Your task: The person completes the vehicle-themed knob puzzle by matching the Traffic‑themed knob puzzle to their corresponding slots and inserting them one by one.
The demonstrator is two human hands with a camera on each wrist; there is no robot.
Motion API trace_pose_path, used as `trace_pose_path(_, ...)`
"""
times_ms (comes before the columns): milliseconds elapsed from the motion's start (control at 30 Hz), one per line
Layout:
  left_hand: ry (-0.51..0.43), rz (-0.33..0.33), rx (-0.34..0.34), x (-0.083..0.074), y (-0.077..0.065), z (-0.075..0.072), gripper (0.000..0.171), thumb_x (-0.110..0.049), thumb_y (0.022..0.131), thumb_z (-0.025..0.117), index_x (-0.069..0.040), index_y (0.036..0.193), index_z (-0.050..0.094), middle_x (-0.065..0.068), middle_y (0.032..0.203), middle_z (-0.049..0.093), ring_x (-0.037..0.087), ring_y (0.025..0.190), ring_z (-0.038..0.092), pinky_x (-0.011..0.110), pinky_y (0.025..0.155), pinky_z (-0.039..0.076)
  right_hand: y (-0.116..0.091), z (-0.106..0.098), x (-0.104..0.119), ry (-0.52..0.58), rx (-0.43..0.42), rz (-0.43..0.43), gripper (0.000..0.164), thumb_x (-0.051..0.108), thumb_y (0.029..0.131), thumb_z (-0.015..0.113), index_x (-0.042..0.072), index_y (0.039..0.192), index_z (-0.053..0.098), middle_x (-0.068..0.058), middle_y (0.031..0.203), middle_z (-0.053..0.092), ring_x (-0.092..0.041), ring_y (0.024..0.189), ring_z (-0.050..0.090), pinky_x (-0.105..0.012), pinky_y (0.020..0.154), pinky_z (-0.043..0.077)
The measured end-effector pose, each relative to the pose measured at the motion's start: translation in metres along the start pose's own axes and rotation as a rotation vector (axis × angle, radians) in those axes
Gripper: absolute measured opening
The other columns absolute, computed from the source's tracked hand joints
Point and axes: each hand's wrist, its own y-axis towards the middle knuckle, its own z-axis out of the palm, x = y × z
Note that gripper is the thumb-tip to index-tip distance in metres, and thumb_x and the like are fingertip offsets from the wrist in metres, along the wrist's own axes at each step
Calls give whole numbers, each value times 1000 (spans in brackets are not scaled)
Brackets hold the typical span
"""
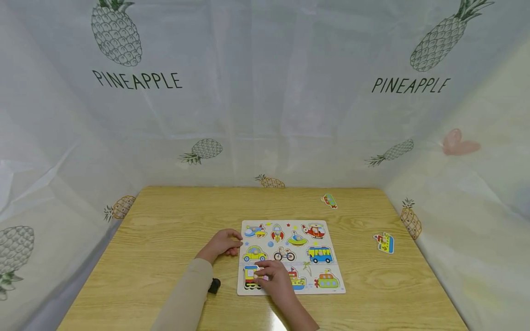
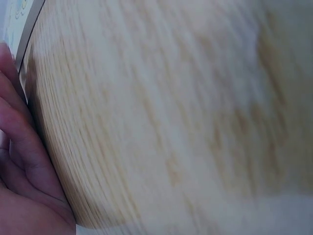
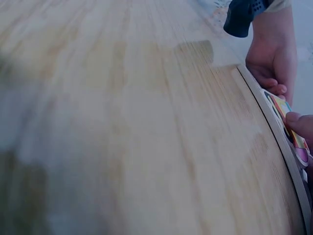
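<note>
So, right hand first: it's got the colorful train piece pinched with thumb and finger, down at the lower left corner of the pale puzzle board. The right wrist view shows the thumb on top of it near the board's edge, but I can't tell if it's sitting fully in its slot. Left hand is relaxed, fingers loosely bent right at the board's left edge, and I can't really tell how hard it's touching. There's a beige sleeve on that arm and a small black gadget by the wrist. Board lies flat on the wood-grain desk, with a yellow car just above the train, a bicycle beside the car, and a blue bus over at the right. Two loose pieces lie apart from it on the desk: a green and red submarine piece near the far edge, and a yellow and blue ship piece off to the right. Behind it all hangs a whitish curtain with pineapple drawings and lettering.
</note>
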Motion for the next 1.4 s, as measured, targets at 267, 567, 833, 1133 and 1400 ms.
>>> trace_pose_path(267,-6,1,7,0,1,0,15,-6,91,68,-1,105,65,4,57,59,9,48,55,22,46,43,0,2,-4,-58,-10,-93,14,11,70,86,10,82,79,1,102,71,-19,95,60,-31,84,45)
trace_pose_path(567,-3,-6,-3,1,3,-1,15,-7,90,69,-2,104,65,4,57,60,10,48,56,22,46,43,1,1,-3,-93,23,-107,13,13,70,86,14,79,78,4,105,71,-16,98,58,-32,86,43)
trace_pose_path(833,-8,-11,-2,0,2,0,16,-8,91,69,-1,105,65,4,58,59,10,48,55,22,46,42,3,-2,1,-117,87,-44,9,13,74,85,16,79,78,5,108,69,-16,101,56,-33,89,42)
trace_pose_path(1133,0,-21,4,3,4,-1,17,-9,91,69,-2,106,65,5,59,61,10,48,56,22,46,43,4,-1,2,-133,106,-24,10,13,74,85,16,79,78,6,108,68,-16,101,55,-33,89,42)
trace_pose_path(1400,-3,-14,6,3,5,-1,16,-8,91,68,-2,106,65,5,59,61,9,48,56,22,46,43,4,0,0,-134,114,-1,10,15,74,85,16,81,78,7,108,67,-16,103,54,-34,90,42)
